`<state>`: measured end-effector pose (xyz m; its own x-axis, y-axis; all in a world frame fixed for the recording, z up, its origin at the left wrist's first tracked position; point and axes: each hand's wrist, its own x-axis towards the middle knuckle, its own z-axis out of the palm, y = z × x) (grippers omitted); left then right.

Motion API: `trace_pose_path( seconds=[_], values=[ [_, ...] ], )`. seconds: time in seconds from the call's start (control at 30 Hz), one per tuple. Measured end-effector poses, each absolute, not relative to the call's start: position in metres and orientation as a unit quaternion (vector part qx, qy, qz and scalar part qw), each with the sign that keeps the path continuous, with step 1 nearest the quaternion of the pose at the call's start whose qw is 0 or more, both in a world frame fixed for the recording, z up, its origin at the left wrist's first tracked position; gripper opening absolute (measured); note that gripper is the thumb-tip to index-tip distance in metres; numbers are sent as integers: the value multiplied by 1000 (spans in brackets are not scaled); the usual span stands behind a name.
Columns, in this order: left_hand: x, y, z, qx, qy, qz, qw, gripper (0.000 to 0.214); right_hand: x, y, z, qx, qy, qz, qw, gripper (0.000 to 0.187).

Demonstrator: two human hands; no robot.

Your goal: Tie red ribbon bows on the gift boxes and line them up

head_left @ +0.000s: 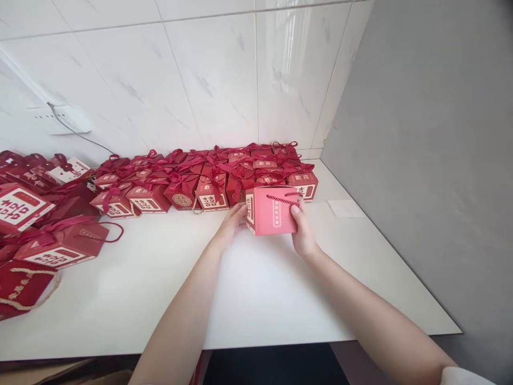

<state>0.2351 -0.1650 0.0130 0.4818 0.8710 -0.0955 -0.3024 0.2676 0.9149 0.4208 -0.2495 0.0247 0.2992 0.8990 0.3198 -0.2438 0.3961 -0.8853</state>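
Note:
A pinkish-red gift box point(264, 216) with a dark red cord handle and gold lettering is held up between my two hands, in front of the row of boxes. My right hand point(303, 231) grips its right side, thumb on the near face by the cord. At the box's left edge, beside a panel with a red character, my left hand point(233, 222) has its fingers curled against it; the fingertips are partly hidden. Just behind stand several red gift boxes point(213, 191) with ribbon bows, lined up along the wall.
More red boxes point(60, 247) are heaped at the left of the white table point(160, 299), some with rope handles. A white paper slip point(347, 208) lies right of the row. Tiled wall point(216, 75) rises behind; a grey panel point(433, 160) bounds the right. A cable point(76, 132) hangs from an outlet.

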Motion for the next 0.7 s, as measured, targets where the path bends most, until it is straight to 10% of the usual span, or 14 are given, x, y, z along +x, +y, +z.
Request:
trace_pose_path(
  seconds=[0.37, 0.7],
  values=[
    [262, -187, 5, 451, 274, 488, 695, 58, 429, -262, 32, -449, -637, 119, 615, 40],
    [251, -184, 17, 336, 260, 470, 774, 76, 416, -268, 29, -421, -516, 204, 717, 27]
  ],
)
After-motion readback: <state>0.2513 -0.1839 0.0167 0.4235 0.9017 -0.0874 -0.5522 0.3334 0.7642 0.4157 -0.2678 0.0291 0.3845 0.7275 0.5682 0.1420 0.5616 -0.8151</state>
